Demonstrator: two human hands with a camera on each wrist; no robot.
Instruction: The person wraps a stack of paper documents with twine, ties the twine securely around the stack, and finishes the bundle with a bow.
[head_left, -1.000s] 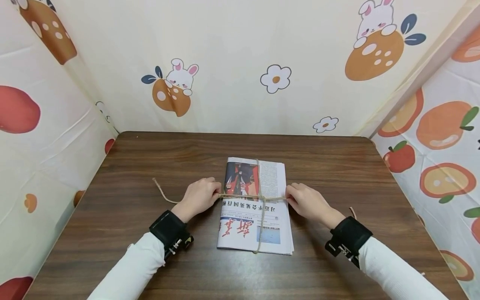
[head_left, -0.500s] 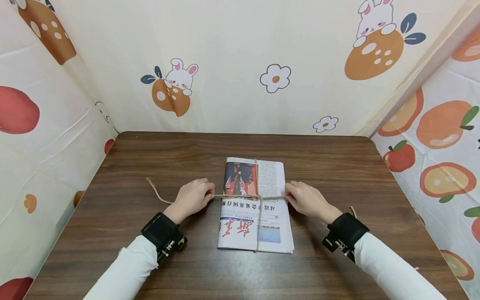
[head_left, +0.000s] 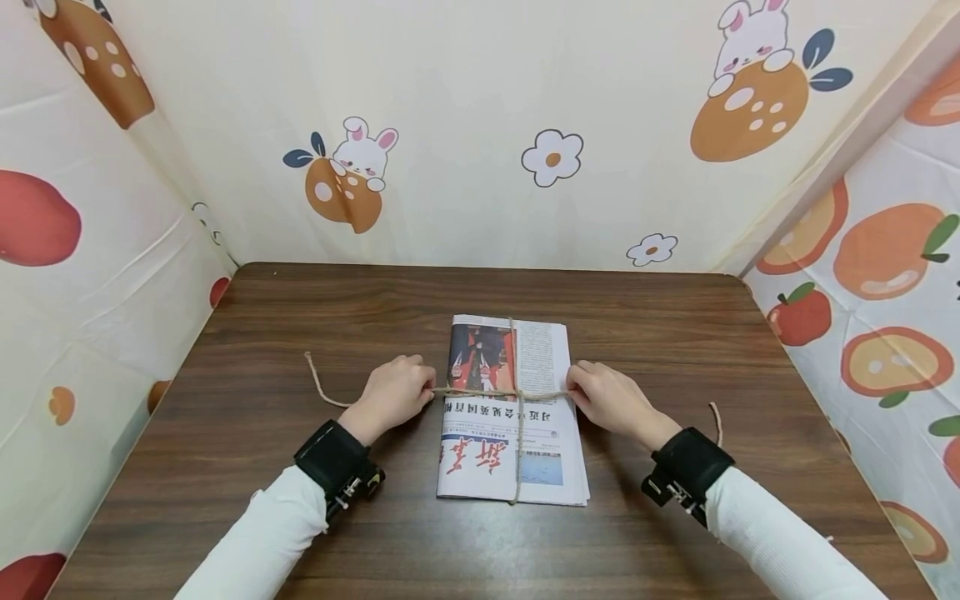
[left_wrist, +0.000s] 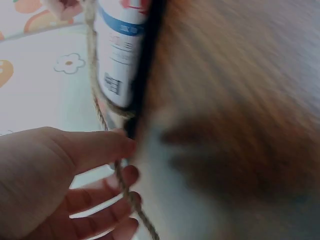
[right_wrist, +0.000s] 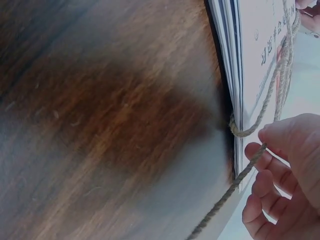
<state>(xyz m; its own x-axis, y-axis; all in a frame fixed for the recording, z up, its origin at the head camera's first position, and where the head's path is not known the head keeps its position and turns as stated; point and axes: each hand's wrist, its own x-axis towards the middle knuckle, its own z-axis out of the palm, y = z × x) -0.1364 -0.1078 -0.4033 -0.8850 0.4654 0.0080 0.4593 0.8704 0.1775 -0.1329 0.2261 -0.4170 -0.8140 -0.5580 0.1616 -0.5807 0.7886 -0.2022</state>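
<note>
A folded stack of newspapers (head_left: 480, 467) lies flat on the table, with twine (head_left: 519, 450) running lengthwise and crosswise over it and meeting near its middle. At the stack's left edge my left hand (head_left: 393, 392) pinches one end of the twine between thumb and forefinger. My right hand (head_left: 615, 398) pinches the other end at the right edge. Between the two hands the twine looks nearly straight. In the left wrist view the tail (left_wrist: 131, 197) hangs past the curled fingers (left_wrist: 95, 197); in the right wrist view another tail (right_wrist: 220, 202) trails down below the thumb.
The brown wood-grain table (head_left: 337, 308) reaches to a cream back wall (head_left: 465, 208) printed with rabbits and flowers. Fruit-patterned cloth hangs at both sides. Loose twine ends show beside the left hand and behind the right wrist strap (head_left: 690, 462).
My left hand moved left, pulling the twine, then came slightly back toward the papers. My right hand shifted a little left. The crossing of the twine slid slightly left.
</note>
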